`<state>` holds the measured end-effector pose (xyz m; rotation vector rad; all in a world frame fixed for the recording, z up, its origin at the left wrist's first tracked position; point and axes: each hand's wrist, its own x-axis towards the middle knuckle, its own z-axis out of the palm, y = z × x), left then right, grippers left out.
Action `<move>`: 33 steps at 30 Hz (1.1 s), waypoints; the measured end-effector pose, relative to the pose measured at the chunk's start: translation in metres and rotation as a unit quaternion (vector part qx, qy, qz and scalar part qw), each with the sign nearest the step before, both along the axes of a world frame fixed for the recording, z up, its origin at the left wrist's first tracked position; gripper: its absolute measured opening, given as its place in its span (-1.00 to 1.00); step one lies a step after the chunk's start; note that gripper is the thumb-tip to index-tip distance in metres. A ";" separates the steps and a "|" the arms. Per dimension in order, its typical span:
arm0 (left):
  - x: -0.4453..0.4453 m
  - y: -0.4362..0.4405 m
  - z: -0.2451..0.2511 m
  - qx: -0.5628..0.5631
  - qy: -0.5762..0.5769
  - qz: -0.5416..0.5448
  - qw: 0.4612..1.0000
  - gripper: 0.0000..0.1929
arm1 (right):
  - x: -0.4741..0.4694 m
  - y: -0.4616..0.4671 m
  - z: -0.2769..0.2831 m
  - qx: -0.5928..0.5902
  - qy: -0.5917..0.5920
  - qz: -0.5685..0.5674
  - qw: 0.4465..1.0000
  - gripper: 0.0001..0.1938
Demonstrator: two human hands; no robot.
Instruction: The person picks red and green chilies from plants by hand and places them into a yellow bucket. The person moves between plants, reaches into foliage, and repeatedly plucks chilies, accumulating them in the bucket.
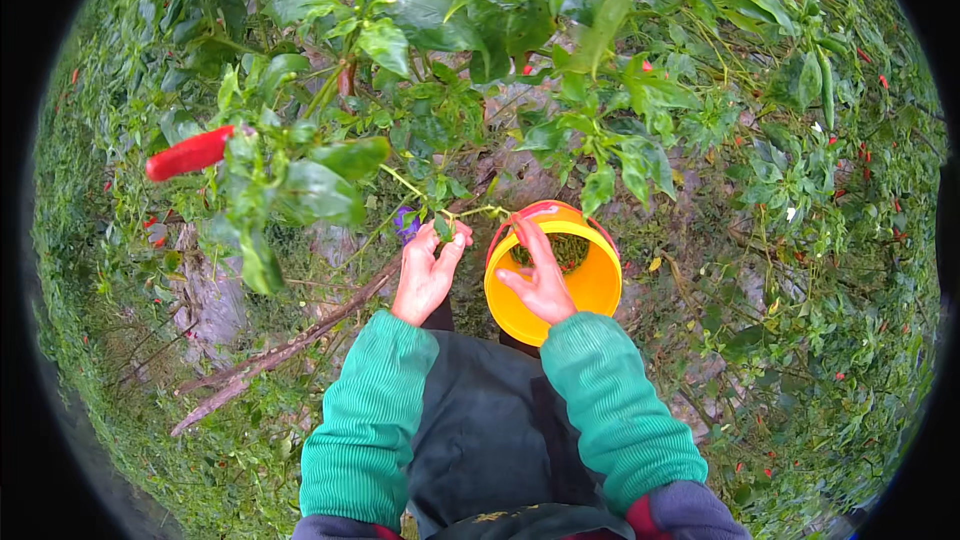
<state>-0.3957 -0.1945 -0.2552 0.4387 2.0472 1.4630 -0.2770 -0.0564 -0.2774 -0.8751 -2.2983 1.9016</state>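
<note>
My left hand holds a thin green stem of a chilli plant between thumb and fingers, with a small leaf at the fingertips. Over the mouth of a yellow bucket is my right hand, its thumb apart from the fingers; the fingertips are near the stem's end and a red chilli shows beside them. Whether they grip it I cannot tell. Inside the bucket lie many small green and some red pieces. A large red chilli hangs at upper left.
Leafy chilli plants with red and green fruits surround me. A brown branch runs diagonally at my left. Something purple is just beyond my left hand. A long green chilli hangs at upper right.
</note>
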 end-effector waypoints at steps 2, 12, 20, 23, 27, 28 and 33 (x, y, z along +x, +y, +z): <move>0.001 -0.007 0.021 -0.006 0.031 -0.009 0.999 -0.83 | -0.018 -0.007 0.001 -0.142 0.044 -0.031 0.988 -0.38; 0.013 -0.015 0.037 0.106 -0.107 0.081 0.985 -0.79 | 0.005 -0.023 0.047 -0.337 0.070 -0.145 0.928 -0.78; 0.064 -0.007 0.023 0.269 -0.412 0.152 0.857 -0.09 | 0.012 -0.019 0.053 -0.468 0.030 -0.145 0.871 -0.83; 0.069 0.000 0.014 0.261 -0.374 0.198 0.868 -0.65 | 0.017 -0.019 0.056 -0.416 0.016 -0.129 0.900 -0.85; 0.060 -0.001 0.016 0.245 -0.347 0.185 0.886 -0.83 | 0.017 -0.017 0.063 -0.408 0.027 -0.121 0.905 -0.85; 0.058 -0.002 0.019 0.261 -0.397 0.172 0.863 -0.83 | 0.016 -0.016 0.065 -0.434 0.033 -0.115 0.893 -0.85; 0.052 -0.006 0.027 0.318 -0.441 0.109 0.832 -0.85 | 0.015 -0.012 0.072 -0.509 0.001 -0.075 0.857 -0.86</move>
